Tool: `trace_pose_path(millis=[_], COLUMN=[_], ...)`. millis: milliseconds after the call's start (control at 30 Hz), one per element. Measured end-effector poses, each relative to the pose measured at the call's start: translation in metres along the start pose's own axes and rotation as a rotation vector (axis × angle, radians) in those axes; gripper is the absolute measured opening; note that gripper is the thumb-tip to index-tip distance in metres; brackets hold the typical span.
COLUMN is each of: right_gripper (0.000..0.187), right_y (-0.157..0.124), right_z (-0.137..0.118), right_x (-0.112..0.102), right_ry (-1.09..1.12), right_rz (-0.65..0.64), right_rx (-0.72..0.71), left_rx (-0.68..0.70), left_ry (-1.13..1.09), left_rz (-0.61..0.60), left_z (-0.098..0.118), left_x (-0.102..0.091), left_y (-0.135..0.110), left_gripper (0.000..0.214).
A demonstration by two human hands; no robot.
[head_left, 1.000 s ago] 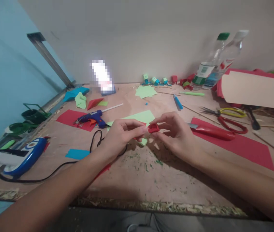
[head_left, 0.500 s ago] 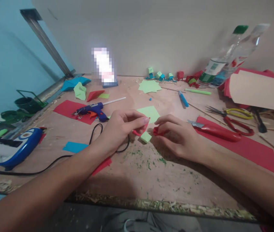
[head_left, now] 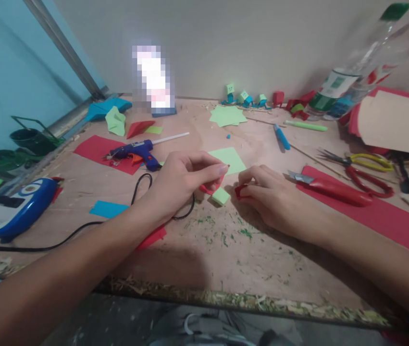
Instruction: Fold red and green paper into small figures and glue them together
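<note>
My left hand (head_left: 182, 180) pinches a curled strip of red paper (head_left: 212, 187) between thumb and fingers, just above the wooden table (head_left: 204, 250). My right hand (head_left: 276, 202) rests low on the table with its fingers closed on a small folded red paper piece (head_left: 240, 191). A small light green paper cube (head_left: 220, 196) lies on the table between the two hands, touching neither. A light green paper square (head_left: 230, 158) lies just behind the hands.
A blue glue gun (head_left: 137, 151) on red paper with a black cord (head_left: 142, 190) lies at left. A red cutter (head_left: 325, 190), scissors (head_left: 363, 168), a blue pen (head_left: 282, 137), two bottles (head_left: 355, 72), small paper figures (head_left: 243, 98) and a blue-white device (head_left: 17, 209) surround the hands.
Both hands have dropped from mid-air towards the table and drawn apart. The red piece held between them is now in my right hand; my left holds a red strip. The green cube has come into view.
</note>
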State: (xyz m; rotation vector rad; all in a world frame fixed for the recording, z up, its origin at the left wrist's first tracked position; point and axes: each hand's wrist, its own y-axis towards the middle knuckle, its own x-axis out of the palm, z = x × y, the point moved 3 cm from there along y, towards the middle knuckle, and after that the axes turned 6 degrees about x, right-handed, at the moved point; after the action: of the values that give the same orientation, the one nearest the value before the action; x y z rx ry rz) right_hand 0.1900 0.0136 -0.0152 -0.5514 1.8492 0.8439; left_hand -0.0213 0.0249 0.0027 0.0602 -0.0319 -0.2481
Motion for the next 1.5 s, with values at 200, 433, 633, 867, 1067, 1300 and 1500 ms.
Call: trace_pose_path(millis=[200, 433, 633, 867, 1067, 1300, 1500], right_gripper=[0.016, 0.014, 0.017, 0.034, 0.038, 0.032, 0.039], right_y=[0.002, 0.005, 0.001, -0.001, -0.003, -0.001, 0.001], right_z=[0.002, -0.004, -0.008, -0.009, -0.009, -0.010, -0.013], right_x=[-0.002, -0.007, -0.004, -0.004, 0.002, 0.000, -0.001], right_ry=[0.078, 0.382, 0.493, 0.552, 0.585, 0.540, 0.528], right_rz=[0.070, 0.219, 0.289, 0.309, 0.317, 0.338, 0.347], right_rx=[0.153, 0.220, 0.319, 0.356, 0.340, 0.321, 0.296], left_rx=[-0.048, -0.059, -0.114, -0.131, -0.072, 0.042, 0.118], left_ry=[0.006, -0.007, 0.000, 0.019, 0.097, 0.227, 0.399], left_rz=[-0.038, -0.071, -0.047, 0.010, 0.062, 0.037, 0.024], left_z=[-0.003, -0.003, -0.004, 0.002, 0.008, 0.013, 0.012], left_x=[0.001, 0.005, 0.009, 0.012, 0.013, 0.014, 0.016], left_y=[-0.002, -0.003, -0.005, -0.006, -0.007, -0.010, -0.015], left_gripper=[0.024, 0.020, 0.021, 0.018, 0.013, 0.010, 0.004])
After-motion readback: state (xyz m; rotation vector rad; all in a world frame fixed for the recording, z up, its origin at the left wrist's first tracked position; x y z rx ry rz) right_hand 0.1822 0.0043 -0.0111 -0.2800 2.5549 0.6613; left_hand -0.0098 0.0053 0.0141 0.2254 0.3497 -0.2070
